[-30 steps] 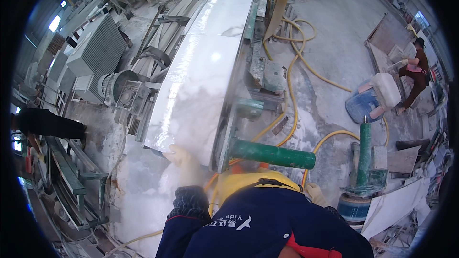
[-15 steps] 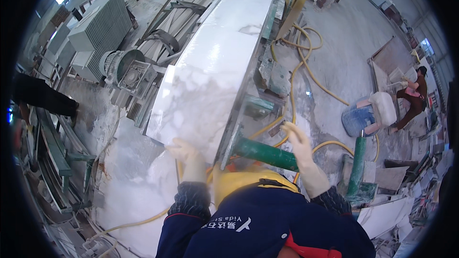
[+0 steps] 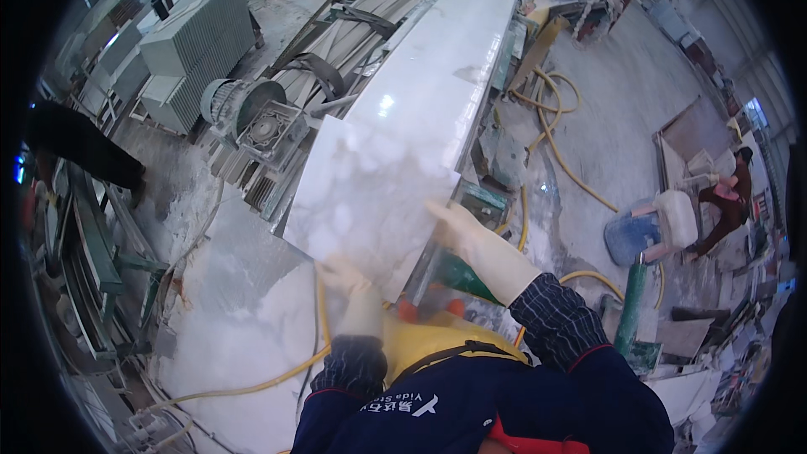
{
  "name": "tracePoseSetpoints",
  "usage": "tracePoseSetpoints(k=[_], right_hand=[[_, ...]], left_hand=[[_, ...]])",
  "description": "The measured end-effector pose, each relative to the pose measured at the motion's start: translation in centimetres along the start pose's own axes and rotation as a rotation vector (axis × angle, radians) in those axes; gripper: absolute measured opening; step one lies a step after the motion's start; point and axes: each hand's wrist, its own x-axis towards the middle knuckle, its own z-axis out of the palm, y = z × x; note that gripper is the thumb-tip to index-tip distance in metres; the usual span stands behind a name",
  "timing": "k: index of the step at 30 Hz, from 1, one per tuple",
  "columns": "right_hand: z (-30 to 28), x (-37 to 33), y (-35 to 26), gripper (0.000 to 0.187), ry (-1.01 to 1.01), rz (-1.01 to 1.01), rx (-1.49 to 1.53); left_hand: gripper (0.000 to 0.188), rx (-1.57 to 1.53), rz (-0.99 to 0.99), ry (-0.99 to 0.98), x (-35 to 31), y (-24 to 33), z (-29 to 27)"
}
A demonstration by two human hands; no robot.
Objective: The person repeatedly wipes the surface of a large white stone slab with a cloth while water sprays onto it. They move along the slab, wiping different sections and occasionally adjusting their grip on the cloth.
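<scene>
A marbled white and grey stone slab (image 3: 370,189) lies at the near end of a long white conveyor belt (image 3: 437,76), its right corner jutting past the belt's edge. My left hand (image 3: 346,279), in a cream rubber glove, grips the slab's near edge at the left. In a matching glove, my right hand (image 3: 458,225) holds the slab's right edge, thumb side on top. The fingers under the stone are hidden. A yellow apron (image 3: 445,332) covers my front, just below the slab.
A motor with gearbox (image 3: 252,113) sits left of the belt. Yellow hoses (image 3: 567,155) wind over the floor at right. A green post (image 3: 629,311) and a blue tub (image 3: 630,235) stand there. One person (image 3: 731,193) bends at far right; another's dark-clothed leg (image 3: 92,147) shows at left.
My right hand has come in leftward from beside the green beam onto the slab's right edge. The slab has turned slightly against the belt. My view has shifted a little.
</scene>
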Motion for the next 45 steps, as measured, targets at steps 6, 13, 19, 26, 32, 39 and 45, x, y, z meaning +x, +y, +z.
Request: tracePoseSetpoints(k=[6, 13, 19, 26, 32, 39, 45], right_hand=[[5.2, -7.5, -0.4, 0.06, -0.169, -0.291, -0.84], [5.1, -12.0, 4.0, 0.051, -0.215, -0.534, -0.741], [-4.4, -14.5, 12.6, 0.05, 0.01, -0.867, -0.427], [-19.9, -26.5, 25.3, 0.062, 0.451, -0.851, 0.057], [-20.8, -44.4, 32.3, 0.05, 0.837, -0.574, 0.79], [-16.9, -49.4, 39.8, 0.038, 1.191, -0.558, 1.162], [-17.2, -43.9, 47.8, 0.046, 1.236, -0.669, 1.096]], left_hand=[[0.038, 0.068, -0.141, -0.195, 1.0, 1.6, -2.9], [0.037, 0.324, 0.209, -0.525, 0.5, 4.6, -2.4], [0.037, 0.395, 0.387, -0.732, -4.7, 8.4, -0.4], [0.037, 0.417, 0.137, -1.318, -23.6, 11.0, -1.1], [0.04, 0.368, 0.006, -1.929, -46.8, 8.5, -4.4], [0.043, 0.54, -0.005, -2.451, -61.4, 5.6, -13.2], [0.041, 0.624, 0.158, -2.646, -66.0, 2.7, -15.8]])
